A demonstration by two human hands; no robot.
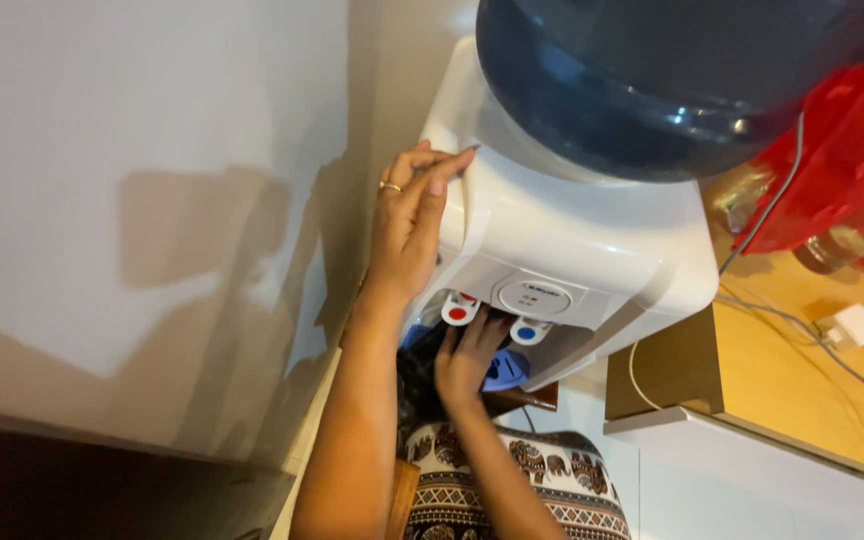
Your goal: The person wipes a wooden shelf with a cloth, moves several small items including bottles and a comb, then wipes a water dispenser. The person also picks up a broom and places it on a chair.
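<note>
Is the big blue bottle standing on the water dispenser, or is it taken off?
It is on. The big blue bottle sits in the top of the white dispenser, its rounded end set into the collar.

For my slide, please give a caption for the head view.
Left hand rests on a white water dispenser; right hand reaches under its taps.

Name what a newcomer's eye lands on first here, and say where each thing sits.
The big dark blue water bottle at top right, seated on the white dispenser. Next the left hand, wearing a ring, pressed flat against the dispenser's side, and the right hand reaching under the red tap and blue tap.
</note>
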